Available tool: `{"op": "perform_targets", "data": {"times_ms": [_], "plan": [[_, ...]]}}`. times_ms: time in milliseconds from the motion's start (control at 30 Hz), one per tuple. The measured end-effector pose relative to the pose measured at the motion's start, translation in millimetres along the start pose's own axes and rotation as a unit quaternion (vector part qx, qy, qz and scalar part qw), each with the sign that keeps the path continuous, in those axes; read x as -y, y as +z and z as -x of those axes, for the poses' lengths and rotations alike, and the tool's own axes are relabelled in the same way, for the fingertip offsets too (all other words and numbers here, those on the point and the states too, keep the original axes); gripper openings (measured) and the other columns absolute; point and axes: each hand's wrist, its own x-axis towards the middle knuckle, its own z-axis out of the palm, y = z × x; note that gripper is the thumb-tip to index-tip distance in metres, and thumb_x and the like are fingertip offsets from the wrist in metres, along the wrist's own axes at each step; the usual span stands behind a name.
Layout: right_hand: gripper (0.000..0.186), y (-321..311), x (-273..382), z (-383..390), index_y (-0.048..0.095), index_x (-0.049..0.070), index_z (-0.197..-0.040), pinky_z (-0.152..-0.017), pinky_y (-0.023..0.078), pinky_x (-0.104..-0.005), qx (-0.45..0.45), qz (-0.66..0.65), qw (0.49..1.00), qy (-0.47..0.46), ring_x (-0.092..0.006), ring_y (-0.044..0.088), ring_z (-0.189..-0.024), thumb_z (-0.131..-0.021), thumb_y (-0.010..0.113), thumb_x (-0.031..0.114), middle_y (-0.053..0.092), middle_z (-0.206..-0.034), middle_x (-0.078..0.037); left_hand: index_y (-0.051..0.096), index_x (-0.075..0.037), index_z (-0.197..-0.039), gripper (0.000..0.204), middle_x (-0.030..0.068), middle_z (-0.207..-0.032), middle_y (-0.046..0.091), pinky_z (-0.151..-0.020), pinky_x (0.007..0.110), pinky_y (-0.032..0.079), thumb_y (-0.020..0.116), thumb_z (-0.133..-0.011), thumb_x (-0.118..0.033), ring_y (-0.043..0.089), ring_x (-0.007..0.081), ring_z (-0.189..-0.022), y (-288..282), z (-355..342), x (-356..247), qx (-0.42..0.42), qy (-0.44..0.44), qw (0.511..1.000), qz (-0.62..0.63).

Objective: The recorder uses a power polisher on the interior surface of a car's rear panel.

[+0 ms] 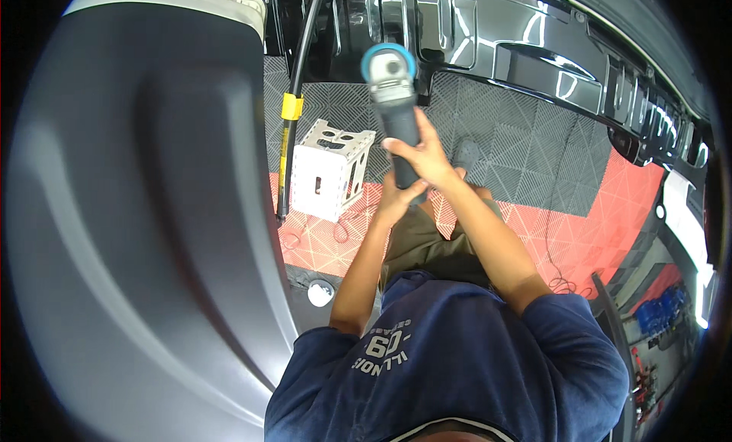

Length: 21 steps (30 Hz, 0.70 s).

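A power polisher (pixel 398 122) with a grey metal head and a blue round pad (pixel 412 59) is in both my hands. My right hand (pixel 431 154) wraps round the middle of its dark body. My left hand (pixel 398 201) is closed round the rear end of the body. The head points away from me, near the glossy black ribbed car panel (pixel 526 65) at the far side. From this view I cannot tell whether the pad touches that panel.
A large dark matte panel (pixel 114 213) fills the left. Beside it runs a black pole (pixel 300 68) with yellow bands. A white step stool (pixel 324 168) stands on grey and red floor tiles (pixel 526 156). A white round object (pixel 320 293) lies lower left; cables trail at right.
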Motion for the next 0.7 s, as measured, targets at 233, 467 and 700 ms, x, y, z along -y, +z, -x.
{"op": "perform_targets", "data": {"times_ms": [233, 467, 700], "plan": [[0.051, -36, 62, 17, 0.044, 0.006, -0.123, -0.059, 0.053, -0.0279, -0.055, -0.147, 0.987, 0.021, -0.0151, 0.061, -0.067, -0.079, 0.071, 0.007, 0.058, -0.09, -0.007, 0.057, 0.003, -0.107, 0.046, 0.0083, -0.092, 0.065, -0.068, 0.028, 0.053, 0.076, -0.076, -0.026, 0.065, 0.015, -0.079, 28, -31, 4, 0.028, 0.028, 0.98, -0.196], [0.055, -15, 40, 58, 0.042, 0.004, -0.128, -0.068, 0.052, -0.0275, 0.006, -0.141, 0.989, 0.04, -0.0151, 0.062, -0.077, -0.081, 0.07, 0.009, 0.057, -0.097, -0.008, 0.058, 0.004, -0.108, 0.042, 0.0084, -0.093, 0.065, -0.072, 0.029, 0.053, 0.073, -0.078, -0.023, 0.064, 0.0159, -0.081, 22, 30, 34, -0.059, 0.111, 0.977, -0.169], [0.063, 1, 24, 84, 0.041, 0.001, -0.134, -0.079, 0.048, -0.0264, 0.009, -0.099, 0.992, 0.083, -0.0132, 0.056, -0.092, -0.08, 0.072, 0.007, 0.055, -0.106, -0.007, 0.038, 0.001, -0.133, 0.072, 0.0143, -0.103, 0.062, -0.082, 0.034, 0.051, 0.074, -0.075, -0.019, 0.063, 0.0232, -0.094, 5, 74, 62, -0.034, -0.125, 0.989, -0.069]]}}
